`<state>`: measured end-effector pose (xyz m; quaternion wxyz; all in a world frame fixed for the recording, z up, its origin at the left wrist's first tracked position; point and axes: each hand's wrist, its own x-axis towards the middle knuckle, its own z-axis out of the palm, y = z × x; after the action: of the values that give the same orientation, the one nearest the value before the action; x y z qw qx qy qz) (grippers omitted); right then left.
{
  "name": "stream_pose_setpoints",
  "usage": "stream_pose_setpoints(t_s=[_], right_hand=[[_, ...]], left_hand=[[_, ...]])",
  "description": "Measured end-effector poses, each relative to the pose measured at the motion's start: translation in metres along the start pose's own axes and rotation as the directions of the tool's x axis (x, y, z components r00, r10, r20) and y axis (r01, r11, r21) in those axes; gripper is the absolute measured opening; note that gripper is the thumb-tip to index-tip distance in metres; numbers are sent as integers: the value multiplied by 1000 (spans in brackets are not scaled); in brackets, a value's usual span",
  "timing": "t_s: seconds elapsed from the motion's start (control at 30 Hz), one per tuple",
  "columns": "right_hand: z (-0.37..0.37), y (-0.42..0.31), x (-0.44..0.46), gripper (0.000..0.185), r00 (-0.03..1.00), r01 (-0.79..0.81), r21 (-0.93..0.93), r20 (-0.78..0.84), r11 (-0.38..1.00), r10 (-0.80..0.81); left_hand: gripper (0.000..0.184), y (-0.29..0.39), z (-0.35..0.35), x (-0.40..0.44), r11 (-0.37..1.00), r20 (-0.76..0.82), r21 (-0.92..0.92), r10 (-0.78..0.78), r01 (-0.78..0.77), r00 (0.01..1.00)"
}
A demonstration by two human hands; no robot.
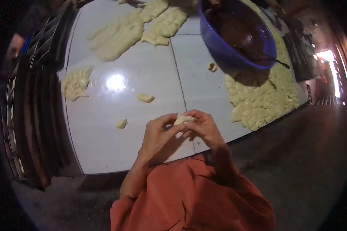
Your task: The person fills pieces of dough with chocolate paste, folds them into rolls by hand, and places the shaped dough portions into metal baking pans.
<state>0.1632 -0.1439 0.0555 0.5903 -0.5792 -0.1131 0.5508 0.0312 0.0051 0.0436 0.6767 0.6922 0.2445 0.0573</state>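
Note:
Close to the table's front edge, my left hand (pixel 160 130) and my right hand (pixel 205 128) meet around a small piece of pale dough (pixel 184 119). The fingers of both hands pinch it from either side. Just beyond them on the white table (pixel 150 142) lies an oblong dough piece (pixel 145 97). A smaller lump of dough (pixel 121 123) rests to the left of my left hand. Farther up, left of the purple basin, sits a small dough piece with a brown centre (pixel 212 67).
A purple basin (pixel 216 44) with dark brown contents and a utensil handle (pixel 279 62) stands at the upper right. Many dough pieces (pixel 254 102) cover the right side. Flattened dough (pixel 119 34) lies at the back, more (pixel 76 84) at left. Dark racks (pixel 38 115) stand left.

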Motion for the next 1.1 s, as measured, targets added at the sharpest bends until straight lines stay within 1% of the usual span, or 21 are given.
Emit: stream_pose_setpoints(t_s=[0.1,0.17,0.23,0.27,0.3,0.33,0.37,0.47,0.5,0.6,0.67,0.7,0.73,0.77,0.83,0.87,0.93,1.0,1.03,1.07,1.1], right_hand=[[-12,4,2,23,986,-106,-203,-150,973,76],[-26,36,10,32,937,243,-252,-189,937,-294],[-33,32,10,30,878,345,-330,-216,879,-426],[-37,31,10,29,821,421,-396,-216,816,-528],[-40,25,6,33,906,326,-152,-233,933,-354],[-39,19,4,33,901,339,-152,-232,929,-367],[-33,8,1,38,870,377,-163,-275,912,-409],[-39,4,5,47,822,441,-137,-335,887,-461],[-41,-2,2,43,834,471,-42,-305,881,-460],[-48,-26,-7,28,896,437,174,-177,883,-408],[-50,-40,-1,21,864,500,469,-212,728,-457],[-55,-44,6,22,860,510,431,-269,745,-434],[-61,-50,9,22,861,509,430,-262,746,-436],[-68,-58,11,24,847,530,469,-245,707,-473],[-77,-80,19,27,810,573,543,-264,613,-523],[-100,-96,22,26,797,604,259,-227,754,-560],[-130,-140,43,28,663,690,-131,-282,712,-694],[-159,-189,58,17,772,418,-463,-272,781,-575],[-176,-203,75,17,805,337,-638,-185,692,-563],[-186,-211,92,17,808,341,-637,-177,692,-561],[-193,-219,109,20,876,156,-857,-109,491,-470]], left_hand=[[29,-5,11,1,999,-60,38,8,-5,998],[28,-4,18,6,1000,-28,-23,-7,6,1000],[31,-8,25,13,979,13,-190,-75,76,997],[49,-18,33,18,958,55,-278,-49,62,997],[60,-6,40,20,965,29,-262,-10,17,1000],[70,6,48,21,970,1,-243,28,-27,1000],[81,11,53,29,970,-31,-66,232,-234,972],[84,20,73,51,872,-89,8,488,-490,868],[67,27,83,64,755,-221,13,642,-656,734],[62,26,103,82,684,-108,44,728,-728,677],[60,38,127,97,707,-284,-116,650,-698,705],[67,40,137,103,705,-292,-316,565,-635,772],[77,44,144,109,667,-279,-503,476,-550,834],[77,48,149,112,666,-285,-500,478,-554,831],[97,55,152,113,679,-150,-660,298,-320,943],[103,51,148,113,782,-59,-579,245,-233,968],[87,39,143,109,769,-54,-621,151,-152,987],[73,29,121,108,806,-8,-588,77,-67,997],[61,24,110,108,834,40,-552,6,17,999],[61,21,101,109,834,31,-552,4,14,1000],[50,17,93,109,878,-31,-479,2,-16,1000]])
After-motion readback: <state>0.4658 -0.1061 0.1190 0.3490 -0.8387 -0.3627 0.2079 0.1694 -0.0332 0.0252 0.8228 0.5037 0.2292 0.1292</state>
